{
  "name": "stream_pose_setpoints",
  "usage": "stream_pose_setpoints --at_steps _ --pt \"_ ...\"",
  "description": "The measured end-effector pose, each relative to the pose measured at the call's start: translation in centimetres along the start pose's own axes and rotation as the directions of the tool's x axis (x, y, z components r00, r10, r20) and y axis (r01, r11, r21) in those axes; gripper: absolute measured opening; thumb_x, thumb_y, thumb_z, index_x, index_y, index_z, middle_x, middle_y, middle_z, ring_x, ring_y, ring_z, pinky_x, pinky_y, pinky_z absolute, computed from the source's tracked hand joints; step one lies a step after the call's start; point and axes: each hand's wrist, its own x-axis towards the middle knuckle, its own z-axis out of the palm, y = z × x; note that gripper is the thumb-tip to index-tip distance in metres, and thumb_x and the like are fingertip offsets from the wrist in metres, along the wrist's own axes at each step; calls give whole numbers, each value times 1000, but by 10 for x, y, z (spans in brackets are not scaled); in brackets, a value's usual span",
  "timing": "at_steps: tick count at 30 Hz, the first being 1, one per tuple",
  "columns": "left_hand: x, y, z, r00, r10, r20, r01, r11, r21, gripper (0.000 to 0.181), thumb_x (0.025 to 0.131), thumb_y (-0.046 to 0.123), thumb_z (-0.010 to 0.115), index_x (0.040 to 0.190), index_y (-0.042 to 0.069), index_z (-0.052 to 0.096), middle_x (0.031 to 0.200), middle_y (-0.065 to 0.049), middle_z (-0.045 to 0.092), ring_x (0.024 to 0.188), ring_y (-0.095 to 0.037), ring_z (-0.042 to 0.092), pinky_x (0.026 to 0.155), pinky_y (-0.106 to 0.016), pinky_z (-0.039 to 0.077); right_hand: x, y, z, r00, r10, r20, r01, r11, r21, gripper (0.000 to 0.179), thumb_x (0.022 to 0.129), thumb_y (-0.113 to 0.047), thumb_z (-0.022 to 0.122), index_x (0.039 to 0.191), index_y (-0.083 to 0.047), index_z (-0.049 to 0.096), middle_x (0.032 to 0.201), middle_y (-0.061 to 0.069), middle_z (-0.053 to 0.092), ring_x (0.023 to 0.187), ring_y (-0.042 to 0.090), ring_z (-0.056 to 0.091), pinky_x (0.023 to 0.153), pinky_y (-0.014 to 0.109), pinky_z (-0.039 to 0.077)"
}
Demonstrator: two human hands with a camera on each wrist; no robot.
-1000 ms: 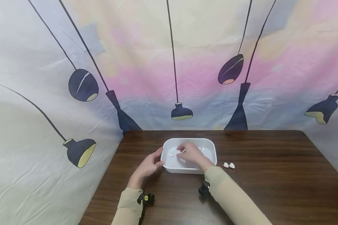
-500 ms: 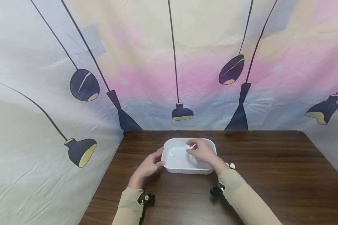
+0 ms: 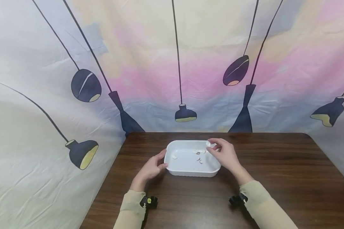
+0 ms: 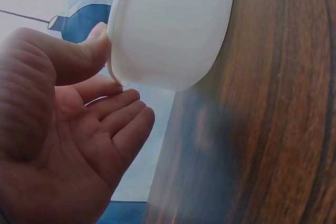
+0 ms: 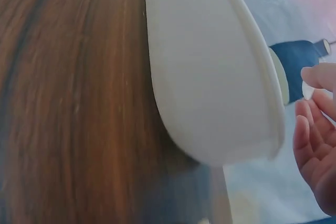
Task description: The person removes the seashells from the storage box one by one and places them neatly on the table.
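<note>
A white plastic tray [image 3: 186, 173] with raised walls stands on the table. At its left end my left hand [image 3: 150, 167] grips the rim, thumb on one side and fingers on the other; in the left wrist view the other fingers [image 4: 128, 121] stretch out below the corner. Over the tray's right back corner, my right hand [image 3: 227, 156] pinches a small white shell [image 3: 208, 144] between thumb and fingertips. The right wrist view shows that shell [image 5: 308, 91] beyond the rim. One pale shell [image 3: 175, 157] lies at the tray's left, and several small shells [image 3: 198, 153] are scattered right of its middle.
The dark wood table [image 3: 275, 178] extends around the tray, widest to the right. Behind it hangs a cloth backdrop [image 3: 160, 79] printed with lamps. A black wrist camera [image 3: 238, 200] sits by the right cuff.
My right hand has moved right and up from the tray's middle to its right back corner, carrying the shell. It now covers the spot with two shells on the table. The left hand stays put.
</note>
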Motion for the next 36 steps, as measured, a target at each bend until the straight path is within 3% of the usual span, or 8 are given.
stream_pose_setpoints --at_steps 8,13,19,22,26,36 --pt "0 -1 0 1000 4 4 -4 1000 7 68 102 3 67 163 -2 38 170 -18 35 158 -36 32 128 -55 25 -17 20 -33 999 37 13 -37 999 3 35 96 -21 83 128 -7 76 108 8 77 90 20 71 79 28 59" --pt "0 -1 -1 1000 -2 5 2 1000 19 69 102 5 67 164 -2 37 170 -17 35 158 -36 33 128 -54 26 -27 39 -60 998 46 35 -46 999 -2 38 95 -19 83 128 -2 75 106 10 78 87 19 73 72 24 57" --pt "1 -2 -1 1000 2 11 -2 1000 23 69 102 5 67 164 -2 37 170 -18 36 157 -37 34 127 -55 28 -46 67 -87 977 170 125 -162 984 -68 36 94 -20 84 123 0 76 103 8 79 90 16 73 71 24 57" --pt "-1 -3 -1 1000 3 11 -3 999 33 69 102 5 68 164 -2 38 170 -18 36 157 -37 35 127 -56 28 -54 77 -93 962 199 184 -189 979 -72 35 94 -20 85 120 2 76 103 9 79 91 17 74 72 25 58" --pt "-3 -5 0 1000 0 2 -1 999 33 69 102 5 68 164 -1 37 170 -18 37 156 -37 35 126 -56 28 -58 86 -95 951 179 252 -166 983 -74 35 93 -21 85 118 2 77 103 8 79 92 16 74 75 25 58" --pt "0 -1 1 999 -33 -9 33 999 34 69 104 7 67 166 4 37 171 -13 36 158 -34 33 127 -54 27 -60 95 -102 920 223 323 -195 974 -117 36 90 -17 85 120 3 76 101 4 76 94 19 70 74 27 56"
